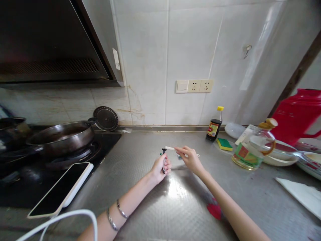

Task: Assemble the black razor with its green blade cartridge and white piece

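My left hand (161, 167) is closed round the handle of a small dark razor-like tool (164, 151), held upright with its T-shaped head on top. My right hand (190, 160) pinches a thin white stick (170, 148) shaped like a toothbrush. The stick lies nearly level, and its left end meets or almost meets the tool's head; contact is too small to tell. Its other end pokes out past the right hand. A small dark green item (179, 156) shows beside the right fingers, partly hidden by them. Both hands are over the steel counter (140, 147).
At left, a pan (65, 137) stands on the black stove, with a phone (60, 190) and white cable (82, 211) nearer me. To the right are a sauce bottle (213, 129), a sponge (224, 144), a glass oil jug (247, 155), a red thermos (296, 117) and bowls.
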`<state>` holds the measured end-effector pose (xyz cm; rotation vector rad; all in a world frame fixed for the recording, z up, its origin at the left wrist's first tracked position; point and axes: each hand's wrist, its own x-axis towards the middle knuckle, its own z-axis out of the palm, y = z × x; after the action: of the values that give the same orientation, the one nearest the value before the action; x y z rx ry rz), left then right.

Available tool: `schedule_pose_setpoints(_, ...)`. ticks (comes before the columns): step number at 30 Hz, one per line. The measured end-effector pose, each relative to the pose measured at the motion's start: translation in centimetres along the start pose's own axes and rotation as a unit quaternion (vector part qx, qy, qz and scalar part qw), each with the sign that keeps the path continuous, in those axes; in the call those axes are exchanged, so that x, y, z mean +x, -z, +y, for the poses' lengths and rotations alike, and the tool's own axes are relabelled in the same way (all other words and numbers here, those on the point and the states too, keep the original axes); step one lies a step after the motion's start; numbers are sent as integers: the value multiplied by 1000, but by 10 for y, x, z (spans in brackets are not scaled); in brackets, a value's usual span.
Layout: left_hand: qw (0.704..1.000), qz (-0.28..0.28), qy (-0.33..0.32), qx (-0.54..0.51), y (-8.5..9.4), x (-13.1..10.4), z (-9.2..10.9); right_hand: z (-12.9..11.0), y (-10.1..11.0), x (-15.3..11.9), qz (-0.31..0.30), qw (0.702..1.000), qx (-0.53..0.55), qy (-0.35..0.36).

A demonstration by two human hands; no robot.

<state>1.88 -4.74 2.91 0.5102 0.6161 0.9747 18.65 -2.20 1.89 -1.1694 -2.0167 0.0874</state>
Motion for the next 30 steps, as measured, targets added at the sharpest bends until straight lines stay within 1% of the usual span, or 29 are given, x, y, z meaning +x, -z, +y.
schedule_pose_setpoints(3, 1000, 3, 0, 0, -1, 0, -2, 0, -1, -1, -15, 1000, -14, 23)
schedule_pose_setpoints(6, 1000, -3, 6, -4, -1, 0, -4, 2, 0, -2, 13, 999, -38, -1)
schedule_pose_setpoints(8, 1000, -4, 4, -4, -1, -1, -5, 4, 1, -1, 26, 999, -34, -14)
schedule_pose_setpoints(11, 1000, -5, -3, -2, -1, -1, -6, 4, 1, -1, 1, 1000, -15, 11)
schedule_pose_setpoints(13, 1000, -5, -2, -1, -1, -1, -6, 4, 1, -1, -10, 999, -20, 25)
schedule_pose_setpoints(16, 1000, -9, 2, 2, -1, -1, -6, 6, 2, 0, 18, 999, -34, -3)
schedule_pose_setpoints(18, 1000, -12, 2, 2, -1, -1, -7, 7, 3, 1, 34, 999, -22, -22)
schedule_pose_setpoints(23, 1000, -22, 2, 6, 0, -1, -10, 8, 3, 1, 2, 1000, -9, -5)
schedule_pose_setpoints(27, 1000, -21, 4, 13, 1, 0, -11, 8, 2, 1, 10, 1000, -4, -24)
schedule_pose_setpoints(30, 1000, -22, 3, 17, 2, 1, -11, 7, 1, 1, -1, 1000, 17, -11)
